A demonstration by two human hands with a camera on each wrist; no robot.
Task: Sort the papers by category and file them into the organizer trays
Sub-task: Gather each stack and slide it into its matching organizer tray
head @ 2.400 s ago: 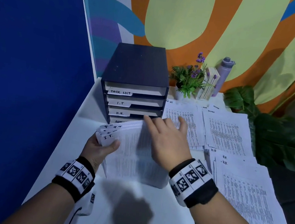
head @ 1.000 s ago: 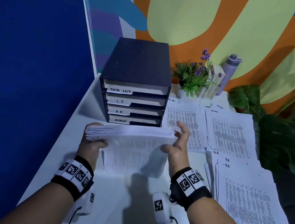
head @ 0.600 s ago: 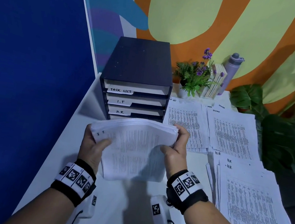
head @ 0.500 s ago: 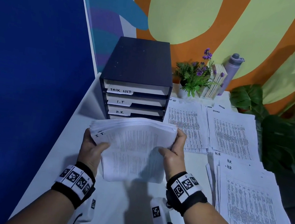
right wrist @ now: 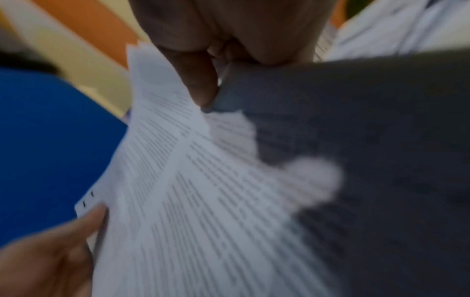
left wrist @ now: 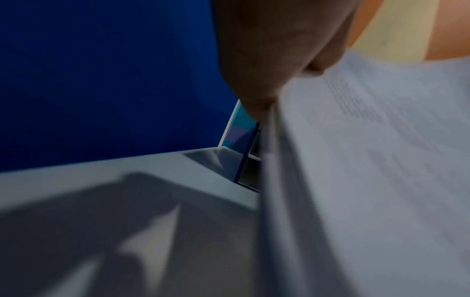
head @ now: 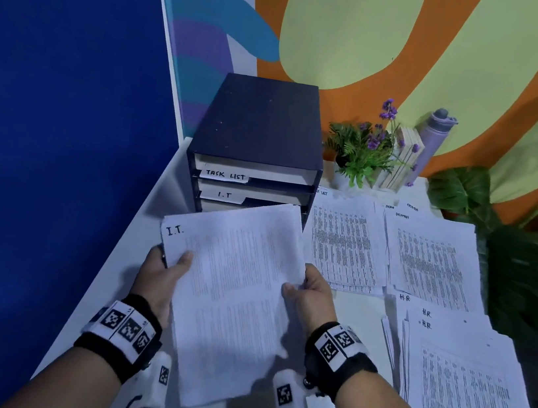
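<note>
I hold a thick stack of printed papers marked "I.T." (head: 231, 288) tilted up in front of me, above the white table (head: 103, 291). My left hand (head: 165, 268) grips its left edge, thumb on top. My right hand (head: 303, 295) grips its right edge. The same stack (left wrist: 368, 180) fills the right of the left wrist view, and my right thumb pinches the stack (right wrist: 203, 201) in the right wrist view. The dark organizer (head: 260, 133) stands just beyond, with trays labelled "TASK LIST" (head: 225, 175) and "I.T" (head: 224, 194); the stack hides its lower trays.
Sorted paper piles lie to the right: one pile (head: 341, 241), an "ADMIN" pile (head: 433, 258) and an "H.R." pile (head: 461, 397). A small flowering plant (head: 361, 151), books (head: 402, 157) and a purple bottle (head: 432, 137) stand at the back. A blue wall (head: 45, 137) bounds the left.
I have lifted the I.T. stack off the table with both hands and tipped its face up toward me. It now covers the lower organizer trays.
</note>
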